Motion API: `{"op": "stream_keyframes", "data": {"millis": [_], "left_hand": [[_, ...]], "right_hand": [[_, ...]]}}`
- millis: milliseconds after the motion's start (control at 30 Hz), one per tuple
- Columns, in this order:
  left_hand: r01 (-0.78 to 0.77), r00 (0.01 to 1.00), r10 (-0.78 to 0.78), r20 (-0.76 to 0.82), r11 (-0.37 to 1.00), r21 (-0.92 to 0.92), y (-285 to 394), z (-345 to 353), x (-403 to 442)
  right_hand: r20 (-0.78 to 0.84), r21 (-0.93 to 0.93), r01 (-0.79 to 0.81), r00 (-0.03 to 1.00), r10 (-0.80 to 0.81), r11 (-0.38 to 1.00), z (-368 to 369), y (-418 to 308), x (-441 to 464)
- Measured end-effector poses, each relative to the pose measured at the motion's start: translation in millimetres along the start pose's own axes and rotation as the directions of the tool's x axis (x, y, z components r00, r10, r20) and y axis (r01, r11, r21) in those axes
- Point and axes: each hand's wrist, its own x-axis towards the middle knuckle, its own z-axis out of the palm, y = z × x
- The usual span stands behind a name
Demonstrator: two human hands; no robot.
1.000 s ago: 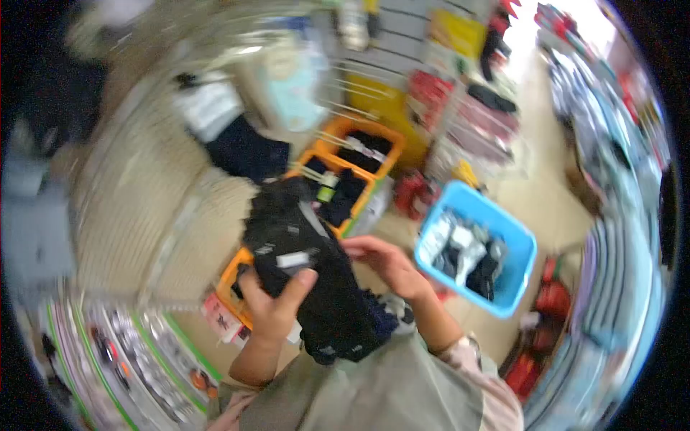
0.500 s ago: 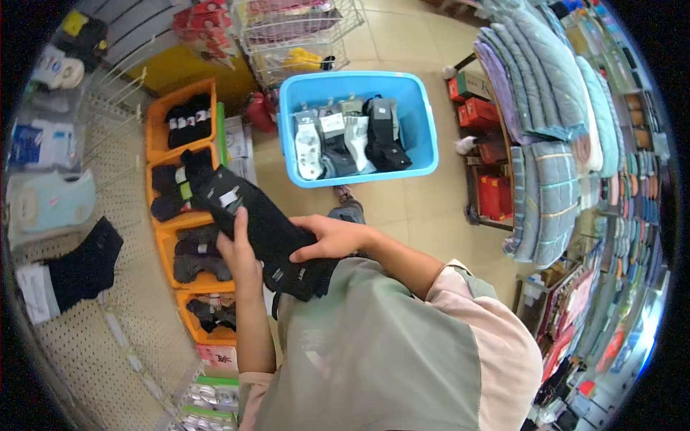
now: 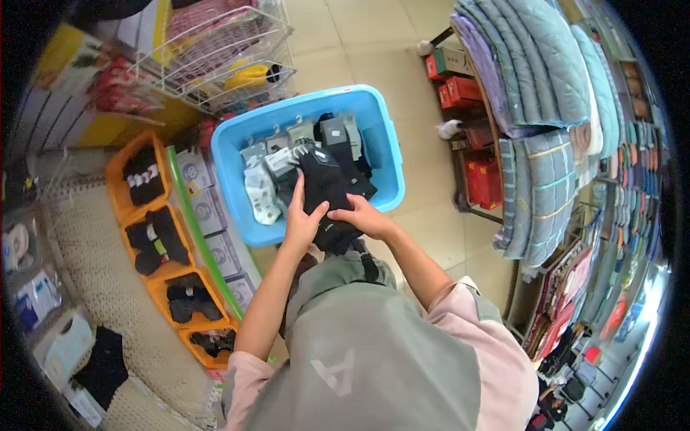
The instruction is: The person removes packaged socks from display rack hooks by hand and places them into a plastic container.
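A bundle of black socks (image 3: pixel 323 178) is gripped between my two hands, over the near side of a blue plastic tub (image 3: pixel 244 233). My left hand (image 3: pixel 303 218) is closed along the bundle's left side, fingers pointing away from me. From the right, my right hand (image 3: pixel 364 218) grips its lower part, thumb on top. Inside the tub stand several grey, white and black socks (image 3: pixel 260 192) on hanger cards, partly hidden behind the bundle.
Orange bins (image 3: pixel 147 284) of dark socks line the left, beside boxes (image 3: pixel 203 194) with a green edge. A wire rack (image 3: pixel 215 61) stands at the upper left. Folded quilts (image 3: pixel 546 190) and red boxes (image 3: pixel 483 183) fill a shelf on the right.
The black socks have moved right, from over the orange bins to above the blue tub, with both hands still on them. The view has shifted, and the tub appears nearer.
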Motion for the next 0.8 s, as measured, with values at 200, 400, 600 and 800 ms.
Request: {"op": "stream_keyframes", "data": {"millis": [200,400,600,800], "left_hand": [[-0.065,0.995,0.065,0.073,0.998,-0.009,23.2,56.6,83.5],[-0.093,0.995,0.095,-0.025,0.994,0.063,-30.7,95.2,138.2],[0.135,0.969,-0.228,0.095,0.812,0.568,-157.7,117.5,145.9],[0.186,0.979,-0.197,-0.043,0.801,0.569,-163.2,129.7,146.6]], "right_hand": [[-0.232,0.013,0.223,0.949,-0.214,0.975,-63.3,-29.3,20.6],[-0.511,-0.291,0.238,0.78,-0.361,0.927,-115.3,20.7,67.9],[-0.683,-0.381,-0.112,0.704,-0.197,0.918,-132.7,97.6,98.9],[-0.704,-0.374,-0.123,0.683,-0.195,0.919,-131.6,102.4,100.5]]}}
